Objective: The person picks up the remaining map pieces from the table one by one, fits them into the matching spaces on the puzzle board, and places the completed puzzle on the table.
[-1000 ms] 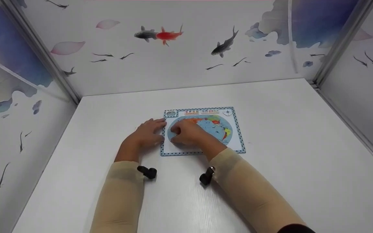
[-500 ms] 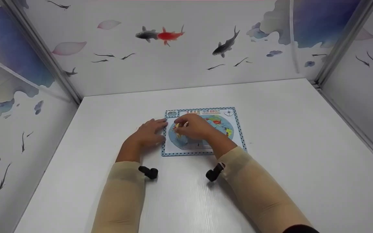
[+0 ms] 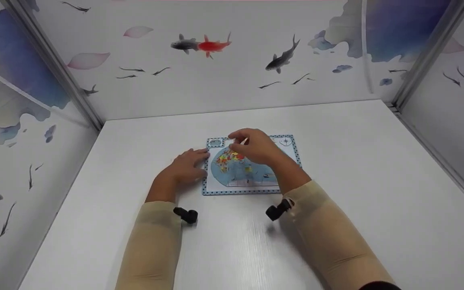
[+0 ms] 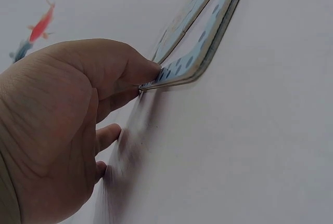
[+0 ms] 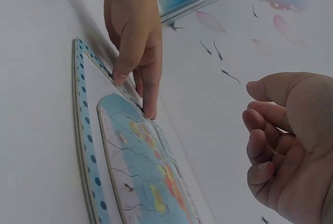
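Note:
A world map jigsaw puzzle [image 3: 226, 177] with a blue dotted border lies flat on the white table; wavy cut lines cross the map [image 5: 136, 156] in the right wrist view. My left hand [image 3: 185, 166] rests at its left edge, with thumb [image 4: 140, 68] and fingertips touching the border near a corner. Raised over the top part of the puzzle is my right hand [image 3: 256, 146], hiding part of the printed heading. Its fingers are loosely curled, the thumb and index finger apart, and the right wrist view shows nothing between them [image 5: 291, 135].
The white table [image 3: 336, 161] surrounds the puzzle, bounded at the back and sides by panels [image 3: 232, 88] printed with fish and petals. A small black wrist camera [image 3: 187, 216] sits on the left sleeve and another black camera [image 3: 279, 209] on the right one.
My right hand has lifted off the left side of the map and moved up and to the right, uncovering the coloured land there. My left hand has stayed at the edge.

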The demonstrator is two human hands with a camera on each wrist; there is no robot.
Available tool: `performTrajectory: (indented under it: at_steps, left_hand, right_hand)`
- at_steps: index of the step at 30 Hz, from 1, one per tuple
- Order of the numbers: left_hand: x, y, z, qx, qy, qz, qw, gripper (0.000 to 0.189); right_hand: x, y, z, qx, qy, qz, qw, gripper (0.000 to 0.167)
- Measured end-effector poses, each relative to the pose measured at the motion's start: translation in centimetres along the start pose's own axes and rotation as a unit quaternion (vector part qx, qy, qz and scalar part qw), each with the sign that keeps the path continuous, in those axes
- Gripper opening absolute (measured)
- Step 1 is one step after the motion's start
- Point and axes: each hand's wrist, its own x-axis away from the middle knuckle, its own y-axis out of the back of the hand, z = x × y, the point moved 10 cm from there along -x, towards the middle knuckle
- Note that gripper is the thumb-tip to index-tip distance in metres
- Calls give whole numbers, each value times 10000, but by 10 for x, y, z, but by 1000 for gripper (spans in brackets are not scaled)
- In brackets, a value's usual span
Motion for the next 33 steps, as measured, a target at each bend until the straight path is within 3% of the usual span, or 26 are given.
performTrajectory:
  at_steps: [6,18,33]
  left_hand:
    - [-1,-1,2,30,45,18,10000,76]
    - [-2,-3,4,11,125,13,9999,75]
    - [0,-4,9,37,265,-25,9996,76]
  right_hand:
    - [9,21,-3,-14,28,-90,10000,39]
    - [27,71,-52,404,-426,-349,9977,43]
    - [57,124,-101,405,-1021,-586,9922,48]
